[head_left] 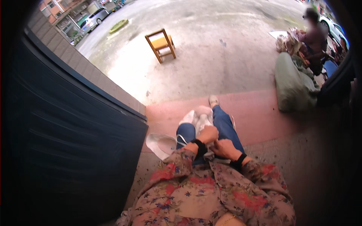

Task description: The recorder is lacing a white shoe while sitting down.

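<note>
Seated on a step, seen from above, legs in blue jeans (226, 126) stretched forward over a reddish tiled strip (260, 113). Left hand (208, 134) closed into a loose fist on a pale white cloth (200, 119) lying across the lap, fingers (212, 138) curled and pressed together around a fold of it. Right hand (225, 148) just beside the left, nearly touching, fingers bent inward and pinching the near edge of the same cloth; exact grip too small to make out. Black band (200, 146) round the left wrist, another black band (240, 159) round the right. Floral sleeves in red, blue and beige (211, 192) filling the lower edge. White cloth draped from the thighs toward the knees, between both legs. Another pale, rounded piece (160, 145) lying on the ground just left of the left thigh. Light shoe (213, 100) at the far end of one leg. Dark blue corrugated shutter (68, 132) along the left side. Beyond the step, grey concrete yard (226, 49) with a small wooden chair (161, 45) standing well apart. Far right: a stuffed grey-green sack (294, 84) and, behind it, another person (315, 37) seated among bundles. Parked car (94, 18) at the upper left.
</note>
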### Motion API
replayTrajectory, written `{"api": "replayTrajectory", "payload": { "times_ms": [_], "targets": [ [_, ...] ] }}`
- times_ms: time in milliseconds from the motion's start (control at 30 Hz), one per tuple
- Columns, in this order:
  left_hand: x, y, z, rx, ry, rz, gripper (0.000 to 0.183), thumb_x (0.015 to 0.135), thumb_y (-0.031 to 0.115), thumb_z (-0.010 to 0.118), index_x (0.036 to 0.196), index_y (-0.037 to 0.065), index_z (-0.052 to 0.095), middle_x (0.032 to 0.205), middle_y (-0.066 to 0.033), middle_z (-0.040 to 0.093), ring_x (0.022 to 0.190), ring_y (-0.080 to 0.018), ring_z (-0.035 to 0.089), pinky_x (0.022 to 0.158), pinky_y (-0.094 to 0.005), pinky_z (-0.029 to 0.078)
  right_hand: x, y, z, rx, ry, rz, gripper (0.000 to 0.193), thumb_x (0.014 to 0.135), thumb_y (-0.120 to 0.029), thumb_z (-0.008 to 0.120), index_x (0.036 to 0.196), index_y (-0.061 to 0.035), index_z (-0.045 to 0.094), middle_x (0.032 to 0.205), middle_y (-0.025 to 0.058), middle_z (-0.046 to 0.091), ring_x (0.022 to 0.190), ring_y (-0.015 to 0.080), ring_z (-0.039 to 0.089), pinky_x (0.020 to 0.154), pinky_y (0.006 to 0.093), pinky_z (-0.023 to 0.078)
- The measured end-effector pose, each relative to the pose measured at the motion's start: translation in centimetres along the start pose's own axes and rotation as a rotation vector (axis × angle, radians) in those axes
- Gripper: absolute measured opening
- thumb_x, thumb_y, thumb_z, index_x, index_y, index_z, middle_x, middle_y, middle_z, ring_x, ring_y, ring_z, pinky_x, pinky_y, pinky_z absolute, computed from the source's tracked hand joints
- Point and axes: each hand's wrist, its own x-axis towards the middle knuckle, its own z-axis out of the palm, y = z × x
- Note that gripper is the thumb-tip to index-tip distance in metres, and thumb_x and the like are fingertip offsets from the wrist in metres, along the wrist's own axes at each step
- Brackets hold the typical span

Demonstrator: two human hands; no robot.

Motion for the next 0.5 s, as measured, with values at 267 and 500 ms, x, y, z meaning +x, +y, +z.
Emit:
{"api": "replayTrajectory", "payload": {
  "times_ms": [267,500],
  "targets": [
    [-3.1,-3.7,-2.7,-0.237,0.405,-0.306,0.022,0.08,0.017,0.048,0.076,0.001,0.063,0.078,-0.0202,0.062,0.075,-0.0386,0.058,0.069,-0.0456,0.047,-1.9,0.9,-5.1,-0.115,-0.082,-0.032,0.031,0.081,-0.035,0.055,0.068,-0.006,0.056,0.058,0.0153,0.057,0.058,0.0335,0.058,0.052,0.0428,0.045],
    [-7.1,-3.8,-3.1,-0.298,0.141,-0.317,0.021,0.078,0.021,0.055,0.086,0.005,0.066,0.085,-0.0158,0.063,0.09,-0.0366,0.05,0.077,-0.0431,0.044,1.0,-0.9,-5.6,0.349,0.22,0.16,0.022,0.081,-0.025,0.056,0.087,-0.0053,0.062,0.07,0.0172,0.061,0.066,0.0325,0.061,0.059,0.04,0.047]
  ]
}}
